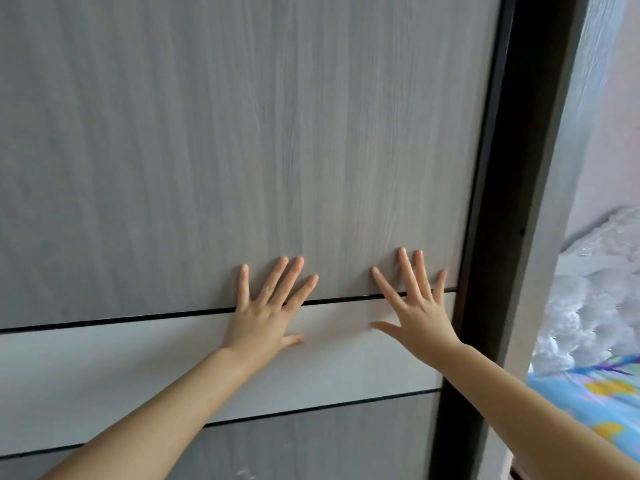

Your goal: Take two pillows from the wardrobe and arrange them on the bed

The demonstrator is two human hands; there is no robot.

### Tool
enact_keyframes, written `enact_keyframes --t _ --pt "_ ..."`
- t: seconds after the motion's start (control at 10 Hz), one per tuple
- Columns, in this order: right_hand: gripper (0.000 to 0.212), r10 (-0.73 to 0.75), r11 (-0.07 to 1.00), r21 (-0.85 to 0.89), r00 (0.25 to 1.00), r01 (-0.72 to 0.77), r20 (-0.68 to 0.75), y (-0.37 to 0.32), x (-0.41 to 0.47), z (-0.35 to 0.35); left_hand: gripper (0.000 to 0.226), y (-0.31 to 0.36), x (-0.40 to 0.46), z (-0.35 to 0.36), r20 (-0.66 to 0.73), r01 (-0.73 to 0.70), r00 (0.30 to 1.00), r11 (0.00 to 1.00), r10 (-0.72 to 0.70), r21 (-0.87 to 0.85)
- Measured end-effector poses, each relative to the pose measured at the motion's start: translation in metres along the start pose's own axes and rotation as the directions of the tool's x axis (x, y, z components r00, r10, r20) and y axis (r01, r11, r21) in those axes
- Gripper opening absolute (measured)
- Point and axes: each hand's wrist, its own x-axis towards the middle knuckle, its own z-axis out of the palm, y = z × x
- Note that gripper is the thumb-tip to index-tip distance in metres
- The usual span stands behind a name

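Observation:
A grey wood-grain wardrobe door (207,150) fills most of the view, crossed by a white horizontal band (121,368). My left hand (266,313) lies flat on the door with fingers spread, over the seam above the band. My right hand (415,310) is pressed flat beside it, fingers apart, close to the door's right edge. Neither hand holds anything. A dark frame edge (502,237) borders the door on the right. No pillow shows on the door side; the wardrobe's inside is hidden.
Right of the frame, a bed (588,400) with a blue patterned sheet shows at the lower right. A clear plastic-wrapped bundle (595,306) lies on it. A pale pink wall (616,116) rises behind.

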Motion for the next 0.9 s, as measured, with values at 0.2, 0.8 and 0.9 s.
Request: enact_keyframes --t 0.2,0.8,0.9 --pt "0.1 0.065 0.996 0.054 0.996 -0.068 0.055 0.027 -0.009 0.002 0.126 0.04 0.028 -0.002 -0.03 -0.012 0.999 0.999 0.011 -0.05" --pt "0.1 0.145 0.989 0.017 0.976 -0.15 0.164 0.053 -0.017 -0.004 0.122 0.067 0.051 -0.013 -0.059 0.012 0.998 0.996 -0.017 -0.092" --pt "0.086 0.187 0.972 0.077 0.93 -0.222 0.318 0.058 -0.015 -0.044 0.099 0.084 0.035 -0.023 -0.155 -0.058 0.987 0.989 0.036 -0.139"
